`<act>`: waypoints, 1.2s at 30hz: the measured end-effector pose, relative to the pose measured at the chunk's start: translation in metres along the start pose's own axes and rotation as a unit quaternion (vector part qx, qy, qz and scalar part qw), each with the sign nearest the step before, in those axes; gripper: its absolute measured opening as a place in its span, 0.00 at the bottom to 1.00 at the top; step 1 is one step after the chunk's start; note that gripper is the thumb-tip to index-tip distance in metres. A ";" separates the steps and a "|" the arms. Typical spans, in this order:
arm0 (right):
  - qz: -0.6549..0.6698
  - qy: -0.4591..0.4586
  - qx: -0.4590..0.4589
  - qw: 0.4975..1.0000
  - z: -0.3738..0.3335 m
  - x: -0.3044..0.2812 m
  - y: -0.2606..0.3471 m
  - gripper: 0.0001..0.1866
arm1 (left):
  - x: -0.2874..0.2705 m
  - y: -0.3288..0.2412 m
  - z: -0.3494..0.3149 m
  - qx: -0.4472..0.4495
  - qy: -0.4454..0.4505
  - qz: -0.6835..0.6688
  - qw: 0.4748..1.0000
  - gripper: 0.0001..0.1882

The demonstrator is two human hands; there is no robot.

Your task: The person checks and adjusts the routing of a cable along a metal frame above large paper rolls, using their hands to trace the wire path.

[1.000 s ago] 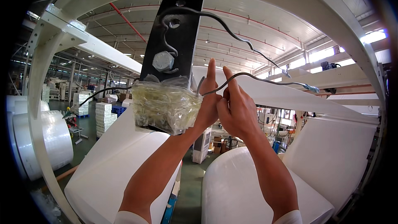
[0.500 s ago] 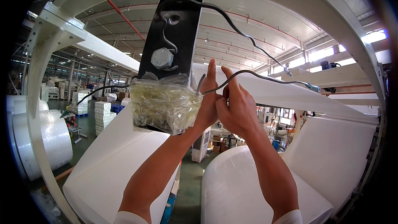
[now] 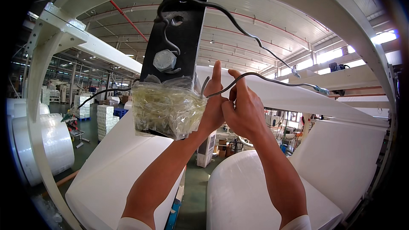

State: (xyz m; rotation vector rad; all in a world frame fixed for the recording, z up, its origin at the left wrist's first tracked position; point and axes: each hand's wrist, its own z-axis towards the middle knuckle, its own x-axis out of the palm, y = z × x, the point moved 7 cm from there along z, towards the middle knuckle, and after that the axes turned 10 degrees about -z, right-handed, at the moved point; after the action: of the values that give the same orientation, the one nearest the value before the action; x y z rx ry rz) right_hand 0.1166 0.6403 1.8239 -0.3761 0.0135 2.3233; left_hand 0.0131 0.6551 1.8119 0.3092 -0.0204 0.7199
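My left hand (image 3: 213,110) is partly hidden behind a clear-film-wrapped, yellowish bundle (image 3: 168,108) at the foot of a black metal bar (image 3: 177,38). One of its fingers points straight up; the others look folded in against my right hand. My right hand (image 3: 246,113) meets it fingertip to fingertip, thumb and fingers pinched, forefinger raised. Whatever lies between them is too hidden to name. A thin dark wire (image 3: 268,76) runs from the bundle past my fingers to the right. A hex bolt (image 3: 165,61) and a hooked, bent black wire (image 3: 232,15) are on the bar.
Cream frame beams (image 3: 362,30) arch overhead and down both sides. Large white film rolls (image 3: 42,145) stand at left, with white sheet (image 3: 115,179) and another big roll (image 3: 243,183) below my arms. Stacked white goods (image 3: 105,117) and machinery fill the hall behind.
The black bar, bolt and wrapped bundle have shifted very slightly left in the picture. Both hands keep nearly the same place and pose.
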 end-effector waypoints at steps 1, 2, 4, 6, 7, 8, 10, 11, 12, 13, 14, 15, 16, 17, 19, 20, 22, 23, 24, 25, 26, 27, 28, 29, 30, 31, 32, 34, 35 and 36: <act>-0.002 -0.001 0.000 1.000 0.000 -0.001 0.000 0.36 | 0.001 0.003 0.000 -0.007 0.006 0.003 1.000 0.57; -0.004 -0.003 0.001 1.000 0.000 -0.002 0.000 0.36 | 0.002 0.003 -0.001 -0.009 0.007 0.003 1.000 0.57; -0.004 -0.008 0.001 1.000 0.000 -0.002 0.000 0.36 | 0.002 0.003 -0.001 -0.006 0.004 0.004 1.000 0.57; -0.003 -0.016 0.001 1.000 0.000 -0.002 -0.003 0.36 | 0.000 0.000 -0.001 -0.005 0.002 0.020 1.000 0.58; 0.002 -0.011 0.009 1.000 0.000 -0.002 -0.003 0.36 | -0.001 -0.003 0.000 -0.007 0.005 0.035 0.999 0.58; 0.008 -0.006 0.017 1.000 0.000 -0.004 -0.002 0.36 | -0.002 -0.003 0.000 -0.014 0.007 0.035 0.999 0.58; 0.019 0.001 0.034 0.999 0.000 -0.004 -0.004 0.35 | 0.000 -0.002 0.001 -0.033 0.012 0.016 0.999 0.58; 0.025 0.003 0.041 0.999 0.000 -0.004 -0.005 0.35 | 0.001 -0.001 0.002 -0.044 0.019 0.007 0.999 0.59; 0.031 0.005 0.049 0.998 0.000 -0.004 -0.006 0.35 | 0.001 -0.001 0.002 -0.056 0.026 -0.002 0.998 0.59; 0.033 0.000 0.049 0.998 0.000 -0.005 -0.007 0.34 | 0.001 -0.002 0.003 -0.067 0.037 -0.002 0.997 0.59; 0.035 -0.004 0.050 0.998 0.000 -0.005 -0.008 0.34 | 0.001 -0.003 0.003 -0.064 0.036 0.005 0.997 0.59; 0.037 -0.008 0.050 0.998 0.000 -0.006 -0.008 0.34 | 0.000 -0.004 0.003 -0.061 0.035 0.013 0.997 0.60; 0.037 -0.009 0.048 0.998 0.000 -0.007 -0.009 0.34 | 0.001 -0.003 0.003 -0.043 0.022 0.027 0.998 0.60; 0.037 -0.010 0.047 0.998 0.000 -0.007 -0.009 0.33 | 0.001 -0.003 0.003 -0.043 0.022 0.030 0.998 0.60; 0.038 -0.012 0.048 0.998 -0.001 -0.008 -0.010 0.32 | 0.002 -0.001 0.002 -0.064 0.035 0.024 0.997 0.61; 0.039 -0.014 0.049 0.998 -0.001 -0.008 -0.009 0.31 | 0.003 0.001 0.002 -0.077 0.043 0.017 0.996 0.61; 0.038 -0.011 0.052 0.998 -0.001 -0.009 -0.009 0.31 | 0.005 0.005 0.003 -0.098 0.054 0.008 0.994 0.61; 0.034 -0.006 0.053 0.998 -0.001 -0.008 -0.010 0.31 | 0.005 0.006 0.003 -0.102 0.056 0.007 0.993 0.61; 0.030 -0.001 0.054 0.998 -0.002 -0.008 -0.010 0.32 | 0.006 0.006 0.003 -0.107 0.059 0.005 0.992 0.61; 0.031 -0.001 0.054 0.998 -0.002 -0.008 -0.010 0.32 | 0.006 0.005 0.003 -0.110 0.061 0.005 0.992 0.61; 0.031 0.000 0.054 0.998 -0.002 -0.008 -0.010 0.32 | 0.006 0.004 0.003 -0.101 0.056 0.007 0.993 0.60; 0.032 0.000 0.053 0.998 -0.003 -0.009 -0.009 0.32 | 0.005 0.003 0.003 -0.093 0.050 0.010 0.994 0.60; 0.030 -0.002 0.053 0.998 -0.003 -0.010 -0.008 0.32 | 0.004 0.002 0.002 -0.072 0.038 0.015 0.997 0.60; 0.029 -0.003 0.052 0.998 -0.004 -0.011 -0.007 0.32 | 0.003 0.001 0.002 -0.065 0.034 0.017 0.997 0.60; 0.027 -0.005 0.051 0.998 -0.005 -0.011 -0.007 0.32 | 0.003 0.001 0.002 -0.058 0.030 0.019 0.998 0.60; 0.026 -0.007 0.050 0.998 -0.006 -0.011 -0.006 0.32 | 0.002 0.000 0.003 -0.064 0.034 0.020 0.997 0.59; 0.025 -0.008 0.048 0.998 -0.006 -0.011 -0.006 0.32 | 0.001 0.000 0.003 -0.066 0.035 0.022 0.997 0.59; 0.024 -0.008 0.044 0.999 -0.007 -0.012 -0.006 0.32 | 0.001 -0.002 0.004 -0.066 0.032 0.025 0.997 0.59; 0.024 -0.005 0.040 0.999 -0.007 -0.012 -0.005 0.33 | 0.001 -0.002 0.005 -0.061 0.030 0.022 0.997 0.59; 0.026 -0.001 0.037 0.999 -0.007 -0.011 -0.005 0.33 | 0.001 -0.002 0.005 -0.056 0.028 0.019 0.998 0.59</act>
State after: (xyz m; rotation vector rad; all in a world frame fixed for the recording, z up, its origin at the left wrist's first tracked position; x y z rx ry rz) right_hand 0.1293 0.6350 1.8211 -0.3393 0.1082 2.3662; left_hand 0.0153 0.6529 1.8161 0.1815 -0.0135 0.7625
